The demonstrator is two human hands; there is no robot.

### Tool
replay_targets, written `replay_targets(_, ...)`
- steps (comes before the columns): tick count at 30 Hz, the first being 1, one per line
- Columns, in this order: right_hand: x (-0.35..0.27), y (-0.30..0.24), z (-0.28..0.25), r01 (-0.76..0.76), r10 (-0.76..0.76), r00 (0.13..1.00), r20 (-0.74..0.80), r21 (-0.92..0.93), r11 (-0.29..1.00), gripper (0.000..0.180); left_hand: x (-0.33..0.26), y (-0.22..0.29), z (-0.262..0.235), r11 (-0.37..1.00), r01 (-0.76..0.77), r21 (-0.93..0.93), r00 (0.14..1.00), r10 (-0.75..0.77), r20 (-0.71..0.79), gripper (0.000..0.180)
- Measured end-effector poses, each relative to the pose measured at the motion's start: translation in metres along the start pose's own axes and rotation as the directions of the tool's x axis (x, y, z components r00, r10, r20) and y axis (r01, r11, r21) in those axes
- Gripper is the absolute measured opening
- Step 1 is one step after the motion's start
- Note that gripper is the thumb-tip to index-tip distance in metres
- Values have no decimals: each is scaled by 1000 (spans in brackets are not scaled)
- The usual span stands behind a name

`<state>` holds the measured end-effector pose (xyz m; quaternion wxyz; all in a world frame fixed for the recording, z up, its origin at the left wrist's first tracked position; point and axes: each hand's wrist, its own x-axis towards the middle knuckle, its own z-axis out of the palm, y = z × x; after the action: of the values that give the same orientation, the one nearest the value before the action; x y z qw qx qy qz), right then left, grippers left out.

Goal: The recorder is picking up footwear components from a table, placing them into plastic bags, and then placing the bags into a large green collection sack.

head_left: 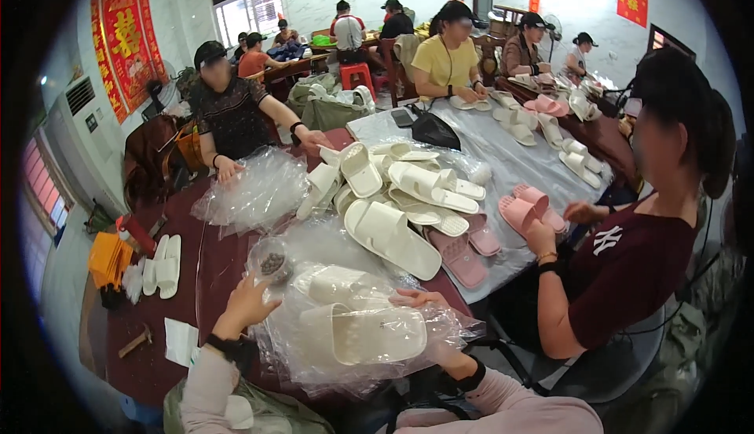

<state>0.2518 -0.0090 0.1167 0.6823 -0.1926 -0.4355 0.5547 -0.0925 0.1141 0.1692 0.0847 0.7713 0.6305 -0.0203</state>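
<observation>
In front of me lies a pair of white slippers [385, 334] inside a clear plastic bag [287, 355], one slipper partly over the other. My right hand [430, 302] grips the bagged slippers at their right end, partly covered by crinkled film. At the bag's left edge is my left hand [247, 308], its fingers apart and bent, just below a clear cup [271, 263] holding small dark pieces. Whether its fingertips touch the film is hard to see. Beyond the bag rises a heap of loose white slippers [393, 234], with pink slippers [458, 257] at its right side.
A pile of clear bags [259, 186] lies near a person [228, 108] across the table. At right, another person [628, 277] holds pink slippers [534, 208]. Left on the dark red table [149, 347] are a hammer [135, 341], white paper [181, 341] and white slippers [162, 267].
</observation>
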Motion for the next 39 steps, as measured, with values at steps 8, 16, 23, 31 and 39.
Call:
replay_targets(8,7,-20,8,-59,61,998,-2,220,974,38,-154,32,-44,868,-174,-464,939,288,186,45)
replay_targets(16,7,-18,18,-133,122,989,82,141,981,32,-288,57,17,805,376,-459,803,-36,595,28)
replay_targets(23,9,-11,47,-315,309,948,80,92,945,27,-339,51,123,734,509,-450,681,-23,732,56)
replay_targets(31,0,-2,69,-389,378,912,158,46,920,26,-363,82,147,757,523,-392,793,-264,549,63)
replay_targets(39,-8,8,109,-490,458,846,274,59,870,18,-385,92,173,878,448,-167,829,-338,445,34)
